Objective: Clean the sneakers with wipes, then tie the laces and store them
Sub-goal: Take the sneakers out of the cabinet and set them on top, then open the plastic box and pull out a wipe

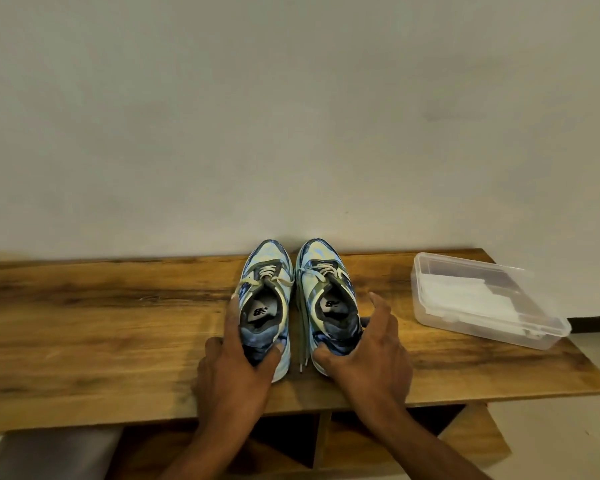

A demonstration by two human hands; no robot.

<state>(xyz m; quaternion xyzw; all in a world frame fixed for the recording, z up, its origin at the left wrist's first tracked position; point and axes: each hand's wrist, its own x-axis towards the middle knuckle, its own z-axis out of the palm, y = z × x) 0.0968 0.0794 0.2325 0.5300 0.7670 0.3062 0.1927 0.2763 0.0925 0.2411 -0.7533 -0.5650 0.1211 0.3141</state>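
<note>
While both sneakers stand side by side on the bench (118, 306), toes to the wall (291, 116), the left hand (238, 358) grips the left sneaker (269, 271) at the heel, thumb on one side and fingers on the other. The right hand (368, 351) cups the right sneaker (321, 271) heel, fingers spread. Loose laces (303, 323) trail between the shoes. A clear box (482, 299) of wipes (465, 296) sits to the right.

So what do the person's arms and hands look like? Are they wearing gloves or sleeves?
No gloves and no sleeves in view. Both the left hand and the right hand are bare, and so are the forearms down to the bottom edge of the picture. I see no rings, watch or bracelets on them.
</note>
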